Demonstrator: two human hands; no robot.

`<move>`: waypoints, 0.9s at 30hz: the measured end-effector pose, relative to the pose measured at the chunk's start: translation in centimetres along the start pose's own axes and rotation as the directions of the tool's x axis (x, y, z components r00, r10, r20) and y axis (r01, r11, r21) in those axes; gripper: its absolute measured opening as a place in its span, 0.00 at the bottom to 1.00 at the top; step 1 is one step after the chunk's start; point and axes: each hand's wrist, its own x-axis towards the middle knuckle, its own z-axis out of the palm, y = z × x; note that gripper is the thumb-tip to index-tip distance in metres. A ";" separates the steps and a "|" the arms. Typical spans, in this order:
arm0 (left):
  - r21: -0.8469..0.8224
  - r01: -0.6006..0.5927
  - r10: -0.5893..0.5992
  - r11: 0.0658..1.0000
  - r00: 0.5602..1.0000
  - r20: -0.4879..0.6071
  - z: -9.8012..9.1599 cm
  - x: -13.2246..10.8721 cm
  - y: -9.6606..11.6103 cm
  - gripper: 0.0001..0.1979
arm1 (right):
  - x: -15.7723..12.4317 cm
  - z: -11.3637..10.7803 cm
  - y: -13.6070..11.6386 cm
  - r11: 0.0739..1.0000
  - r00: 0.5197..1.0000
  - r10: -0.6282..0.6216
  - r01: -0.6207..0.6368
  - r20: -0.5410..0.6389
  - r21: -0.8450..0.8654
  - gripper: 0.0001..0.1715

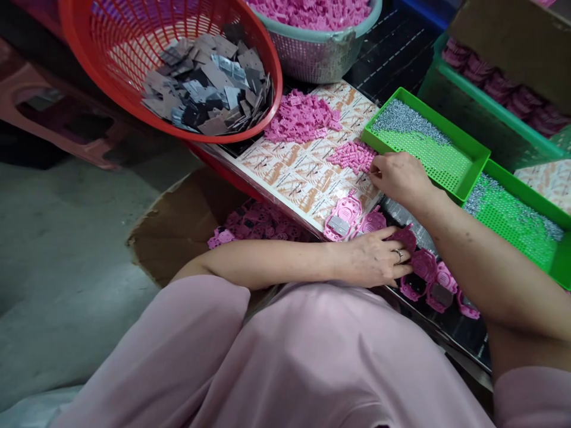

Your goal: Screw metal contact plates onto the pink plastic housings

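Observation:
My left hand (pixel 377 258), with a ring on one finger, lies palm down over a row of pink plastic toy-watch-shaped casings (pixel 423 264). Its fingers are spread and touch the casings under them. One casing (pixel 343 219) left of that hand has a grey plate set in it. My right hand (pixel 401 177) is closed in a pinch at the edge of a heap of small pink pegs (pixel 352 156), beside a green tray (pixel 479 156) of small silvery screws. What sits between those fingertips is hidden.
A red basket (pixel 274 98) of grey and black plates stands at the table's left. Behind are a pink parts heap (pixel 303 117) and a pale basket (pixel 312 56). A second green tray (pixel 526 238) and a green crate (pixel 482 101) stand right. A carton (pixel 154 232) sits below the edge.

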 end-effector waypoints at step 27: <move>-0.058 -0.075 0.083 0.995 0.983 0.164 3.3 6.8 4.3 0.31 | -22.2 -0.8 7.5 0.508 0.750 0.659 -0.383 -0.062 0.771 0.09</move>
